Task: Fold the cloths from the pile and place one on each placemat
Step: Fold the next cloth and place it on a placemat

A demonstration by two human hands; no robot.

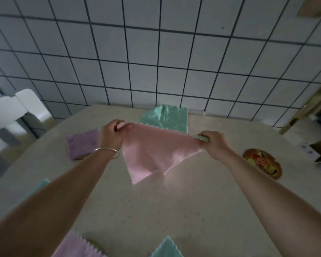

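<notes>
The pink cloth (156, 151) hangs stretched above the table (174, 210), left hand (111, 135) and right hand (214, 142) each pinching an upper corner with closed fingers, probably to square it for folding.

A plain pale pink cloth (156, 151) with a zigzag-cut edge. Behind it, a mint green cloth (167, 117). To the left, a lilac purple cloth (82, 143). A second pink cloth (76, 245) and two more mint green ones (167, 247) (42, 184) show at the frame edges. The worktop (174, 210) is cream with a faint dotted pattern. A round brown placemat (262, 163) carries red, yellow and green shapes. The wall (156, 52) is white tile with dark grout lines. A silver bangle (107, 152).
</notes>
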